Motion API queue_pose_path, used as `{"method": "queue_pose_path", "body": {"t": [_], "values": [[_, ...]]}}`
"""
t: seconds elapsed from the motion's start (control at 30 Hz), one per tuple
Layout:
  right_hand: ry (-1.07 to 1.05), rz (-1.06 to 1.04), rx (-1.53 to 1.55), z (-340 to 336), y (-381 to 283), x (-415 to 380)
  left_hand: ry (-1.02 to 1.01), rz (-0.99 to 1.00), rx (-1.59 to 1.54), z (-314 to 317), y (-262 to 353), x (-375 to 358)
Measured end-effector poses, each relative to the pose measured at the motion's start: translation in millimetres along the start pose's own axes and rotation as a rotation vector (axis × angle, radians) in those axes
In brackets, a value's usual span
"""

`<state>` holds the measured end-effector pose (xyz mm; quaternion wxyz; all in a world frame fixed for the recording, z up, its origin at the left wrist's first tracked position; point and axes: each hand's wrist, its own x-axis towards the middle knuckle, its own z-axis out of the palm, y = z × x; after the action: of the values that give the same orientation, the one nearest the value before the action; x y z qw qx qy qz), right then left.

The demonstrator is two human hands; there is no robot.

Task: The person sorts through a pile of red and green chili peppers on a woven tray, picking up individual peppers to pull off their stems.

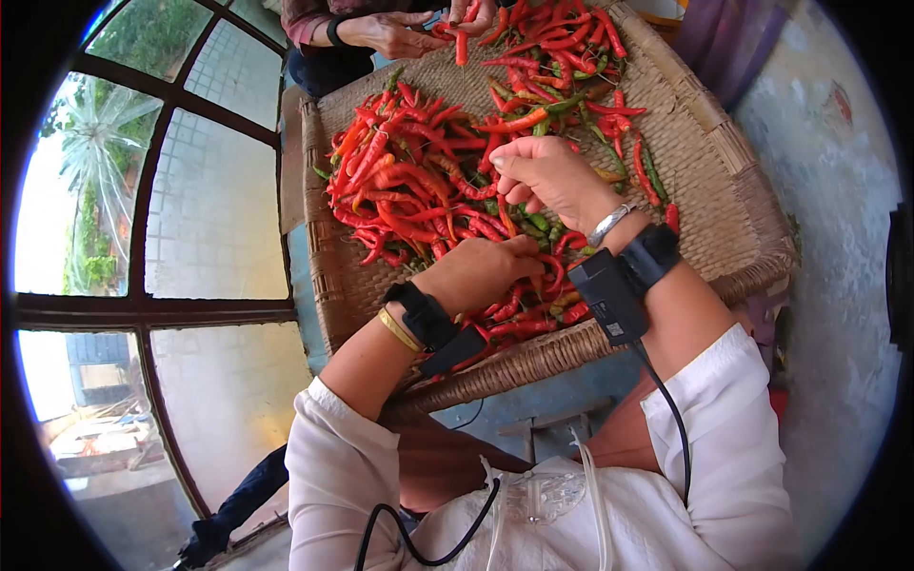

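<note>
Over the near part of a woven tray (762,195), my left hand (481,274) is closed, its fingertips curled around a red chili pepper (552,270). My right hand (554,179) hovers a little higher, over the middle of the tray. Its thumb and fingers are pinched together; anything between them is too small to make out. A big heap of red chili peppers (400,181) lies left of my hands. Beneath and between the hands are more red peppers and some green chili peppers (538,225).
Across the tray, another person's hands (390,36) hold a red pepper near a second pile of peppers (562,48). A paned window (219,209) stands on the left, a blue-white wall (828,285) on the right. A black cable (681,428) hangs from my right wrist device (609,295).
</note>
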<state>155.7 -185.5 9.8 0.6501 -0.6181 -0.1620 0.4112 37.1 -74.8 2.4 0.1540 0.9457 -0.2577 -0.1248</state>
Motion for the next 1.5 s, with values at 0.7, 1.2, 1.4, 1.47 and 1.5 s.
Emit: {"method": "queue_pose_path", "body": {"t": [0.7,1.2,1.4,1.47,1.5], "values": [[-0.467,-0.152,-0.162,24.6,-15.5,-65.1,0.498,-0.630,-1.111,-29.2,35.8,-65.5],[0.295,-0.216,0.443,-0.8,-23.3,-26.4,0.346,-0.714,-0.298,1.8,9.3,-57.2],[-0.170,-0.036,0.262,14.0,-16.0,-46.1,0.088,-0.684,-0.255,20.5,-3.2,-61.4],[-0.184,-0.040,0.238,16.6,-14.6,-46.2,0.051,-0.681,-0.264,19.8,-3.8,-61.0],[-0.160,-0.046,0.211,16.7,-14.0,-45.1,0.014,-0.675,-0.272,19.2,-3.2,-60.4]]}}
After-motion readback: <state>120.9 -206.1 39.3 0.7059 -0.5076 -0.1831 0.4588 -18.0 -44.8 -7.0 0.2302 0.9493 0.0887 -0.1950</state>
